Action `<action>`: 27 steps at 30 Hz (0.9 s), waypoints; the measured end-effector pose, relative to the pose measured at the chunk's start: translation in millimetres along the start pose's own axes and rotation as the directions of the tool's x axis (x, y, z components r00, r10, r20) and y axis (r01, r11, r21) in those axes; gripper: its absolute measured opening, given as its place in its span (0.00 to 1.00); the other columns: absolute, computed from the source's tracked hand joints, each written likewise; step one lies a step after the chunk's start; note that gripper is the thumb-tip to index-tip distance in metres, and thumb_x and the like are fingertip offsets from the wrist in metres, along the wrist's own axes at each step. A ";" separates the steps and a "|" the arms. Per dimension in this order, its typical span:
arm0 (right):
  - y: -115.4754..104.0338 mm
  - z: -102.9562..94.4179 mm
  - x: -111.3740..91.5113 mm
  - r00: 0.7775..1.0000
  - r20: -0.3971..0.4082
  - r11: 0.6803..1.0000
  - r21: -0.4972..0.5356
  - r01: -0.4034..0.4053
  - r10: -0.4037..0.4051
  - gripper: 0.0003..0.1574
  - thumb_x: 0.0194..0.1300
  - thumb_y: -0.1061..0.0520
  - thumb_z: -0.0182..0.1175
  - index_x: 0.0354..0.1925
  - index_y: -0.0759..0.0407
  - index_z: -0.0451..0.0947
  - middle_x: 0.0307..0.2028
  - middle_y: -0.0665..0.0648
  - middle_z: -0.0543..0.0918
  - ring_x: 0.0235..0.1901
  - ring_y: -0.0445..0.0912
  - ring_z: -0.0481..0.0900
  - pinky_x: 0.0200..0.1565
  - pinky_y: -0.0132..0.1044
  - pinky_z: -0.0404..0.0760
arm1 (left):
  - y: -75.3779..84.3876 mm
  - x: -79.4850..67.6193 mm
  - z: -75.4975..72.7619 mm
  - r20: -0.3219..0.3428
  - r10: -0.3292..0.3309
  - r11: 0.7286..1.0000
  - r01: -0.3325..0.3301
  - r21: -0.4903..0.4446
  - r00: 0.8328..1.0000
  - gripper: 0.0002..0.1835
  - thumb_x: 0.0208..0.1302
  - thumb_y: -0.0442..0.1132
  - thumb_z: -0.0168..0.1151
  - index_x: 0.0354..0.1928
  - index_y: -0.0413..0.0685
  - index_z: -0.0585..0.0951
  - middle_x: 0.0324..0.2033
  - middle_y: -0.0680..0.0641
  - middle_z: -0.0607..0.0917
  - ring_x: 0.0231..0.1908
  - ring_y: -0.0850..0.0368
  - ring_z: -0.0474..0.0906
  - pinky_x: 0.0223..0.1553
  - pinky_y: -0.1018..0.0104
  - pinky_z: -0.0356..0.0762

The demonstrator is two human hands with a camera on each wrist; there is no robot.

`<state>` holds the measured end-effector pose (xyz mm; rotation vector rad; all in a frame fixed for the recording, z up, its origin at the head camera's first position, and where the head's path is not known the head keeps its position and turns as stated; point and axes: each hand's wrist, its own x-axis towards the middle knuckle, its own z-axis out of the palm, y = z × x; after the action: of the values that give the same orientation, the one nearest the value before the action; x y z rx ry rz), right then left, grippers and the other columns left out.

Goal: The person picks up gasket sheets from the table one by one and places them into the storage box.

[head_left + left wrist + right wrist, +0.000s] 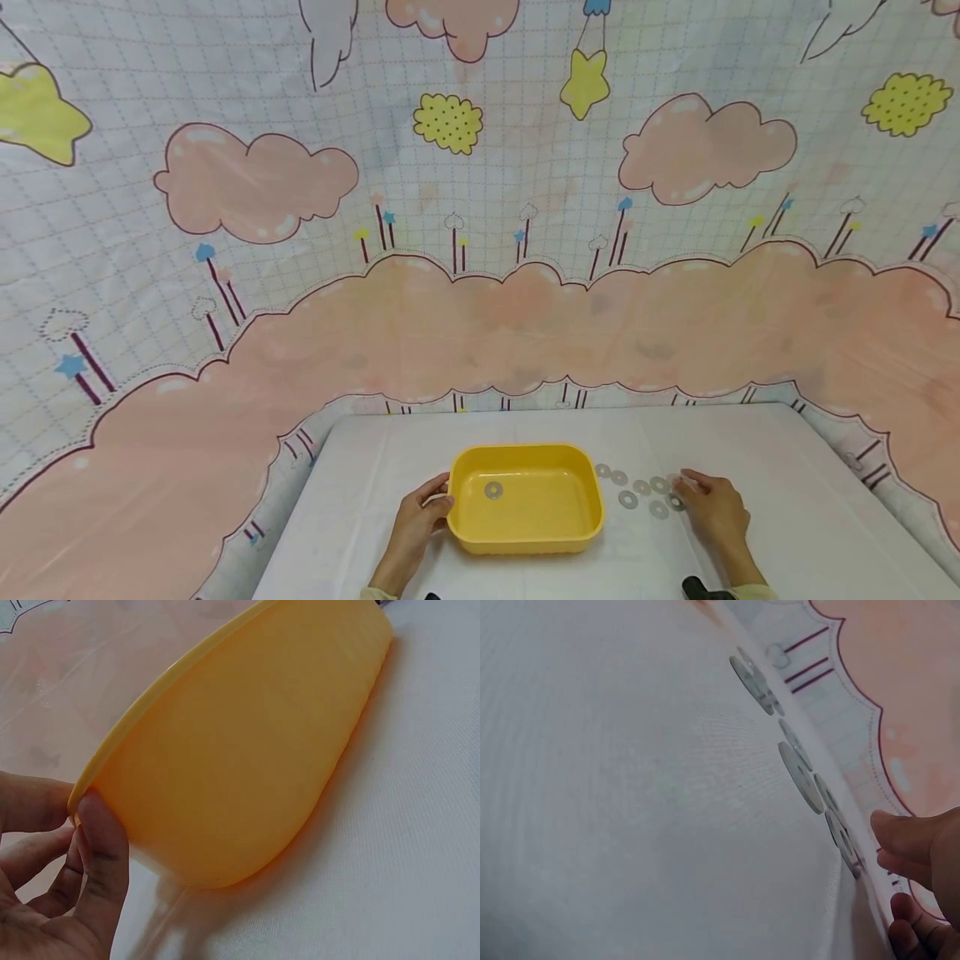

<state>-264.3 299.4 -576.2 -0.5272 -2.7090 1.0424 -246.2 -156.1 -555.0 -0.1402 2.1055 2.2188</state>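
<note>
At the left end of the yellow plastic basin [536, 504], we see the left hand [422, 512] grasping the rim, one digit [103, 825] pressed to the outer wall just under the edge. Inside the basin, toward its left side, we find one flat metal washer [487, 490] lying on the floor. To the right of the basin, we count several loose washers [622, 501] scattered flat on the white tabletop [810, 500], the closest just beside the basin's right wall. Farther right of the basin, at the far end of that scatter, we have the right hand [718, 510], its fingers bent down over the last washers; we cannot tell whether it pinches one. Below and right of the basin, we notice a black device [701, 588] at the right wrist, beside a pale sleeve [753, 592]. Behind the basin, we face a cloud-printed cloth [525, 333] with pink and white areas
</note>
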 end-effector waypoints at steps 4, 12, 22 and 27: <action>-2.5 5.8 -0.1 0.999 -0.024 0.998 -0.050 -0.023 0.021 0.28 0.64 0.44 0.63 0.57 0.58 0.80 0.55 0.75 0.75 0.56 0.71 0.70 0.48 0.62 0.65 | 0.5 -0.6 0.3 -0.004 -0.004 1.000 0.004 0.002 1.000 0.30 0.64 0.31 0.60 0.67 0.31 0.68 0.49 0.44 0.73 0.37 0.64 0.76 0.35 0.70 0.81; -6.2 11.5 -3.1 0.995 -0.095 0.995 -0.096 -0.033 0.024 0.27 0.59 0.47 0.67 0.53 0.59 0.82 0.53 0.75 0.76 0.54 0.71 0.71 0.45 0.61 0.66 | 1.8 -2.2 0.1 -0.001 -0.017 1.000 0.017 0.006 1.000 0.30 0.63 0.31 0.61 0.68 0.32 0.68 0.48 0.45 0.73 0.38 0.63 0.75 0.36 0.69 0.81; -5.7 12.3 -3.2 0.992 -0.125 0.997 -0.074 -0.026 0.016 0.22 0.59 0.50 0.67 0.49 0.60 0.83 0.46 0.70 0.80 0.48 0.67 0.73 0.40 0.57 0.65 | 2.4 -1.6 -0.4 0.008 -0.014 1.000 0.014 0.008 1.000 0.30 0.64 0.31 0.60 0.68 0.32 0.68 0.49 0.43 0.73 0.38 0.62 0.76 0.36 0.69 0.82; -4.5 11.1 -2.8 0.991 -0.134 1.000 -0.003 -0.019 0.018 0.19 0.59 0.53 0.66 0.47 0.61 0.81 0.43 0.66 0.81 0.45 0.62 0.74 0.39 0.53 0.61 | 2.9 -2.2 0.3 0.004 -0.021 1.000 0.021 0.018 1.000 0.30 0.64 0.31 0.60 0.68 0.32 0.68 0.49 0.45 0.72 0.38 0.61 0.76 0.36 0.68 0.82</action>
<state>-266.2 288.5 -581.5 -0.6017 -2.5947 0.9690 -244.4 -155.9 -551.9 -0.1560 2.1113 2.1855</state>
